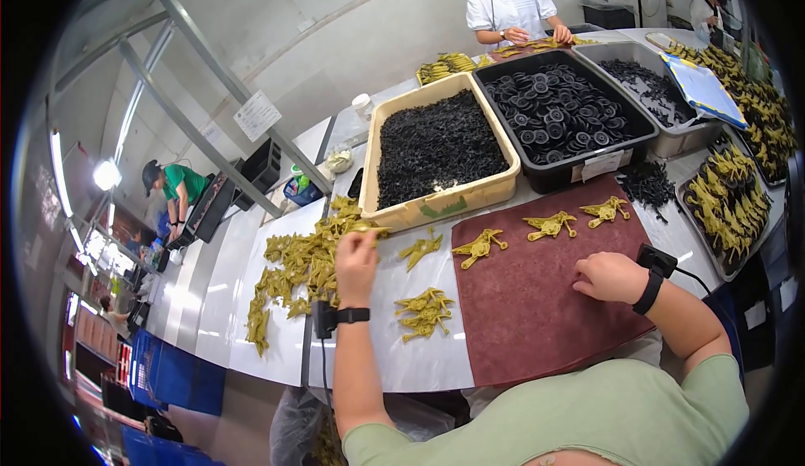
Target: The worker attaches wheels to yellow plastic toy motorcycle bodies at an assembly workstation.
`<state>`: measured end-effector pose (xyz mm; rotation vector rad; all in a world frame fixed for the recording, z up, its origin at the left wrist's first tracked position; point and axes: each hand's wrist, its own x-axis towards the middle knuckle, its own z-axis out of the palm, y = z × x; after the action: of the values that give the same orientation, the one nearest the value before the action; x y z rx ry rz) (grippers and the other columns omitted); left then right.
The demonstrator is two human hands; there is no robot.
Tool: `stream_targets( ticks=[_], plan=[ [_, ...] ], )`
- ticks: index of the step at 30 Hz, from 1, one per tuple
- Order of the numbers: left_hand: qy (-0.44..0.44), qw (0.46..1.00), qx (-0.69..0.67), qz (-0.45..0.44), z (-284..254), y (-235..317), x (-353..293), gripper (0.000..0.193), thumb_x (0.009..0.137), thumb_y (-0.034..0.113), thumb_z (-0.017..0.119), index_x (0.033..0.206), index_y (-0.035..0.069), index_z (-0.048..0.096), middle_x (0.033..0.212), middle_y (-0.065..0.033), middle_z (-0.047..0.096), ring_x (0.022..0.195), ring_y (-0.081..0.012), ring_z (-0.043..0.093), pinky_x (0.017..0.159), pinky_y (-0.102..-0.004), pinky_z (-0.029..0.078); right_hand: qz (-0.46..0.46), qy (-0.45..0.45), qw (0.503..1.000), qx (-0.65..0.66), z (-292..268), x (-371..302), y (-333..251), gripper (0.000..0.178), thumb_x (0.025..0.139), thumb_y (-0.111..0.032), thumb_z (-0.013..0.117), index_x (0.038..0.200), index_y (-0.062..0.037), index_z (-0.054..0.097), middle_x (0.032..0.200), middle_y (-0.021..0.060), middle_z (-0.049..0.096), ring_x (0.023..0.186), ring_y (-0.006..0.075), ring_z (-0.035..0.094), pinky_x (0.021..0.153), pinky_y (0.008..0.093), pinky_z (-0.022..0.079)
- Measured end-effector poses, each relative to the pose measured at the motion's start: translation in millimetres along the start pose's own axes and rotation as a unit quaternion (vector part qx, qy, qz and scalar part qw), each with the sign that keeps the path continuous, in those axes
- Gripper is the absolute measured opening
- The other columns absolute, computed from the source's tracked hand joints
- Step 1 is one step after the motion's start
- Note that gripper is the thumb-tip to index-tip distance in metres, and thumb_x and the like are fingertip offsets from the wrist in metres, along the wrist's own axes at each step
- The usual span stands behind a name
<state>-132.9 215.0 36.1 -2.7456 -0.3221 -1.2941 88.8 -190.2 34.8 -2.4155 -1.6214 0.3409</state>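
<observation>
My left hand (358, 266) is pinched on an olive-yellow plastic part (376, 229) at the edge of a heap of similar parts (306, 258). Over the right side of a maroon cloth (537, 315), my right hand (614, 278) is closed with its fingers curled under; whatever it may hold is hidden. Along the cloth's far edge lie three yellow parts in a row: a left one (480, 248), a middle one (551, 225) and a right one (605, 211). A single part (421, 249) and a small cluster (425, 312) rest on the metal table between heap and cloth.
Beyond the cloth stand a cream bin (453, 204) of small black pieces, a black bin (570, 168) of black wheels and a grey bin (683, 140). Loose black pieces (647, 187) and a tray of yellow-and-black assemblies (728, 202) lie right. A person (516, 13) works across the table.
</observation>
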Motion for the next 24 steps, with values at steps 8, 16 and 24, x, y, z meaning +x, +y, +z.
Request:
stream_targets(
  ticks=[8, 16, 24],
  plan=[
    [-0.05, 0.992, -0.113, -0.01, 40.8, 38.3, 16.5, 0.026, 0.076, -0.002, 0.065, 0.102, 0.002, 0.067, 0.095, -0.0106, 0.058, 0.083, -0.0279, 0.06, 0.071, -0.0346, 0.05, 0.011, -0.002, 1.0, 0.004, -1.3, -5.2, 2.3, 0.026, 0.083, -0.028, 0.063, 0.091, -0.0038, 0.065, 0.083, 0.0154, 0.066, 0.081, 0.0341, 0.064, 0.074, 0.0429, 0.052],
    [-0.187, 0.978, -0.096, -0.003, 70.3, 39.5, -18.1, 0.032, 0.078, 0.002, 0.062, 0.11, 0.003, 0.062, 0.096, -0.0124, 0.058, 0.086, -0.0322, 0.061, 0.071, -0.0375, 0.05, 0.0, -0.014, 1.0, -0.001, 0.4, -10.9, 8.6, 0.026, 0.083, -0.028, 0.063, 0.092, -0.0039, 0.066, 0.086, 0.0154, 0.067, 0.082, 0.0342, 0.064, 0.075, 0.0421, 0.052],
    [-0.107, 0.955, 0.222, -0.166, 11.4, -4.6, -23.6, 0.022, 0.08, 0.011, 0.064, 0.102, 0.007, 0.066, 0.095, -0.0124, 0.063, 0.091, -0.0307, 0.06, 0.079, -0.0412, 0.049, -0.006, -0.042, 0.999, 0.027, -0.4, -10.4, 3.8, 0.027, 0.083, -0.028, 0.063, 0.095, -0.0038, 0.065, 0.087, 0.0163, 0.067, 0.086, 0.0338, 0.064, 0.077, 0.0415, 0.052]
  ],
)
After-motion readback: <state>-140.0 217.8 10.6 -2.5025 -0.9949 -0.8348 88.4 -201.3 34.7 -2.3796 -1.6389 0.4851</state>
